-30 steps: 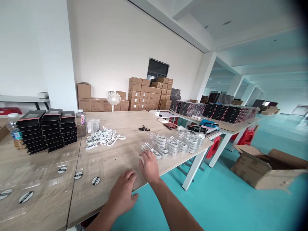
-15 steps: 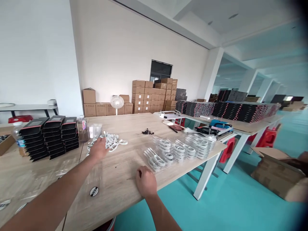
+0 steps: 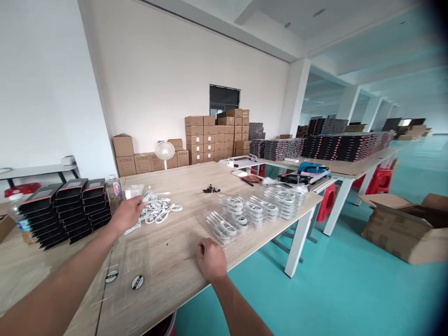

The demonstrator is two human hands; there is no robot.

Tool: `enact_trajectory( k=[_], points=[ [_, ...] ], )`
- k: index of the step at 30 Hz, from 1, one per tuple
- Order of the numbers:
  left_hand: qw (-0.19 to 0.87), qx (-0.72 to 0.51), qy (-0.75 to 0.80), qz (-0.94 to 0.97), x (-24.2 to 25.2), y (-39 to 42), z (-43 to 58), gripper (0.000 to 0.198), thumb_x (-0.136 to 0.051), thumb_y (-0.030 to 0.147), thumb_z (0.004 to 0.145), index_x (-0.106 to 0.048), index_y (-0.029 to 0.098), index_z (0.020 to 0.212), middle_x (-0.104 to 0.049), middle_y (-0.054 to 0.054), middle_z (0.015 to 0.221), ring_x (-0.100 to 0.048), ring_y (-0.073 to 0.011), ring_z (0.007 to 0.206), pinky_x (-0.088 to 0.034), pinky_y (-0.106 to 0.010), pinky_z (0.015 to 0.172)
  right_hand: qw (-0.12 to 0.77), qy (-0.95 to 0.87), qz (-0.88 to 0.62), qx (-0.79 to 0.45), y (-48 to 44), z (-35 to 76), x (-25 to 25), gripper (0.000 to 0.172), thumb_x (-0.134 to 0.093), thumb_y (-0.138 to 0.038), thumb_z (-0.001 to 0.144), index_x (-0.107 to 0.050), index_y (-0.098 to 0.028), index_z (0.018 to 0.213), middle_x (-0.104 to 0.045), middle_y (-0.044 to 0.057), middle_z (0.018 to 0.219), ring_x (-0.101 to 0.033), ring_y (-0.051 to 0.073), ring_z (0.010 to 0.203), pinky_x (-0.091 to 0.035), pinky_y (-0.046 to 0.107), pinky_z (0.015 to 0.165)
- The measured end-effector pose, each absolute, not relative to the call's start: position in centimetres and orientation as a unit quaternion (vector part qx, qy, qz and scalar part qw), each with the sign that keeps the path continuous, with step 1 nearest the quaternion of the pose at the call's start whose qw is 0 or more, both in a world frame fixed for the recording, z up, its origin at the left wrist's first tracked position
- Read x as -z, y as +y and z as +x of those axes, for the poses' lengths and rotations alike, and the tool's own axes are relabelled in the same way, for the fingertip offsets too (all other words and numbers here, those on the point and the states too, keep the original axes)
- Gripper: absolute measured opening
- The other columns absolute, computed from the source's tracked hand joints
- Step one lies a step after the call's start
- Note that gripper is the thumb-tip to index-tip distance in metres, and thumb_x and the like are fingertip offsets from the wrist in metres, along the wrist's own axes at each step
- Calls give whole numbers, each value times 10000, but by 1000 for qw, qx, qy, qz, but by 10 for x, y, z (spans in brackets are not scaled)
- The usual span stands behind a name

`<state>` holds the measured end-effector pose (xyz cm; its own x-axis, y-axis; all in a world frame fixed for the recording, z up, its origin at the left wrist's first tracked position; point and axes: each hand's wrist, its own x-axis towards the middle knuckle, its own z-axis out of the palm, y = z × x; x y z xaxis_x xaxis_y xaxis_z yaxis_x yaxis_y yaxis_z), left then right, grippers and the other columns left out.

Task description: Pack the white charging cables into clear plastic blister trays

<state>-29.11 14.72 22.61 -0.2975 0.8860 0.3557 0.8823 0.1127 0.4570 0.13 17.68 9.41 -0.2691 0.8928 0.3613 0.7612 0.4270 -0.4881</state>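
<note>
My left hand (image 3: 130, 213) is at the left side of a tangled pile of white cables (image 3: 160, 208). Its fingers are pinched together on a white cable; the fingertips are partly hidden. Near the table's front edge rests my right hand (image 3: 212, 259), curled into a fist with nothing showing in it. Beyond this fist lie clear plastic trays with coiled white cables (image 3: 221, 227), several of them stacked toward the right. Between my arms, clear trays with round black-and-white labels (image 3: 137, 282) lie flat on the wooden table (image 3: 175, 261).
Stacks of black boxes (image 3: 70, 210) and a drink bottle (image 3: 114, 190) stand at the left. Small black pieces (image 3: 211, 189) lie mid-table, with a white fan (image 3: 164, 151) behind. An open carton (image 3: 402, 233) sits on the floor at right.
My left hand has drawn back a little to the left from the middle of the cable pile. My right fist stays in place. The view has turned slightly right.
</note>
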Motion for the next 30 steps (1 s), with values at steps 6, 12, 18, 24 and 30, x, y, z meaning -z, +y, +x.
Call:
enact_trajectory(
  k=[6, 12, 18, 24, 30],
  points=[
    [132, -462, 682, 551, -193, 122, -249, 236, -546, 434, 854, -583, 241, 722, -736, -44, 779, -720, -265, 818, -519, -361, 801, 303, -791, -513, -142, 170, 5, -98, 133, -579, -185, 937, -685, -167, 859, -715, 29, 908, -664, 181, 873, -507, 337, 816],
    [301, -568, 619, 451, -161, 118, -229, 391, -780, 567, 639, -627, 209, 661, -757, -76, 744, -736, -303, 895, -567, -433, 877, 289, -784, -505, -219, 172, 13, -92, 217, -626, -360, 956, -668, -163, 1038, -702, 42, 1046, -677, 191, 930, -565, 411, 855],
    [423, -594, 530, 432, -155, 97, -206, 525, -895, 610, 441, -697, 186, 678, -777, -84, 814, -715, -323, 1015, -533, -436, 985, 308, -753, -494, -308, 175, 15, -88, 251, -628, -357, 955, -650, -172, 1124, -683, 60, 1141, -668, 210, 992, -560, 435, 887],
    [495, -612, 475, 394, -159, 80, -191, 407, -881, 514, 599, -725, 194, 796, -784, -100, 958, -694, -309, 1080, -508, -457, 1027, 362, -698, -441, -433, 156, 17, -94, 256, -680, -411, 889, -706, -167, 961, -725, 49, 1002, -662, 231, 966, -508, 432, 909],
    [613, -573, 384, 386, -139, 27, -143, 345, -831, 393, 731, -750, 175, 985, -747, -120, 1130, -647, -283, 1164, -527, -387, 981, 439, -601, -335, -577, 97, 25, -110, 651, -420, -717, 893, -633, -227, 1264, -746, 78, 1089, -666, 241, 979, -488, 333, 757]
  ],
)
